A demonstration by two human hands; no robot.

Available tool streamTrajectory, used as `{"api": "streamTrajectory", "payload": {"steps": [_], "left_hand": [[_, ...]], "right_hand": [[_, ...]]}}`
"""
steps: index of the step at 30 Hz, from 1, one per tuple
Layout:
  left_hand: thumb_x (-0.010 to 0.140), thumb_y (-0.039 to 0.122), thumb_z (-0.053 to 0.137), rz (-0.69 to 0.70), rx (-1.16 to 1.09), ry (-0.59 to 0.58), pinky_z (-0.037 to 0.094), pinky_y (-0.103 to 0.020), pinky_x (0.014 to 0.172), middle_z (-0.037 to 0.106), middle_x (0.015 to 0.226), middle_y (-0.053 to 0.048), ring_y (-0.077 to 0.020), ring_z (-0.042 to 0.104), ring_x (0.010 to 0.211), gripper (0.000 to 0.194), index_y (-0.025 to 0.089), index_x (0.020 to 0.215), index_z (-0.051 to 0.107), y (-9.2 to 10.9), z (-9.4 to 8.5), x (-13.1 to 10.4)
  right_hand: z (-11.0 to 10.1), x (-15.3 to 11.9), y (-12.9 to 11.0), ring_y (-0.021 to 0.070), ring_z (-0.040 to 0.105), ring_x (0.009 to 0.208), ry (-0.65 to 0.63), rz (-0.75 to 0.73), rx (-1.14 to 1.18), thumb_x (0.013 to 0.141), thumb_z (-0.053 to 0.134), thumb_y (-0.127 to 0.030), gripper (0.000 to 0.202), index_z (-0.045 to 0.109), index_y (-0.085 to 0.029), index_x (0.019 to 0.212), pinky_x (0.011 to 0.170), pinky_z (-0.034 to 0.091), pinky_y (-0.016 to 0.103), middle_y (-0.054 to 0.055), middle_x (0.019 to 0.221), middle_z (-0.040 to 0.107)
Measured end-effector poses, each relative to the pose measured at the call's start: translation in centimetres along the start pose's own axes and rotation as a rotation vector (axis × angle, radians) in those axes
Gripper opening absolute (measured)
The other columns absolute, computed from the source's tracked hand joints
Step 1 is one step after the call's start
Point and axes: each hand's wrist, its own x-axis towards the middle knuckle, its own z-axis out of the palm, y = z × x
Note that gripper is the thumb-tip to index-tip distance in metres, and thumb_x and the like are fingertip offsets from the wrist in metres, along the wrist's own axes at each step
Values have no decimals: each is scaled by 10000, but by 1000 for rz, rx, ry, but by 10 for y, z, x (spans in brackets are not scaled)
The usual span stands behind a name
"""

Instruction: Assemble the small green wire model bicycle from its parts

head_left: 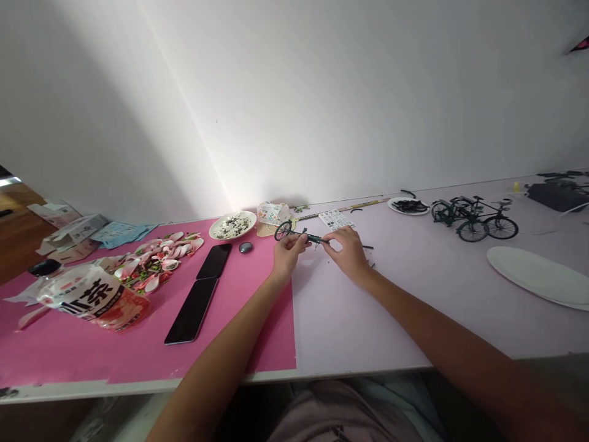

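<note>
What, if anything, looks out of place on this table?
Possibly the pink-and-green pieces at left: they lie heaped loose on the pink surface, whereas the black pieces sit on a plate.

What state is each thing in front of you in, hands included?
Slender dark-green miniature bicycle frame: held, one spoked wheel at its left end.
Left hand: closed on the frame.
Right hand: closed at the frame's right end.
Dark-green spoke-wheeled bicycle models: upright.
Flat black glass panels: dark, end to end.
Red-and-white plastic bottle: capped.
Left white plate: holding black-and-white pieces.
Right white plate: holding black parts.
White paper sheet: printed side up.
</note>
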Motion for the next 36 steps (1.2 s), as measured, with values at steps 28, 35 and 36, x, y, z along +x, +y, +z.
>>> {"api": "streamTrajectory", "payload": {"steps": [28,35,36], "left_hand": [[664,509,917,-4,-20,-5,574,-409,886,800,949,-144,-276,777,924,515,123,926,701,-8,-4,5],[673,493,919,-12,-32,-11,576,-426,923,792,910,-127,-265,775,914,503,114,919,698,-11,-5,6],[670,496,919,-15,-34,-11,578,-427,925,792,911,-126,-261,775,911,507,113,918,697,-11,-5,5]], "right_hand": [[5,-5,5,267,678,918,-96,142,160,861,735,-211,125,777,-266,965,831,564,443,48,920,772],[7,-8,7,316,614,1090,-241,80,103,784,854,-302,540,704,-298,1302,966,523,518,72,1104,731],[8,-9,8,323,607,1106,-252,76,92,758,881,-329,565,705,-294,1293,975,519,523,77,1124,722]]}}
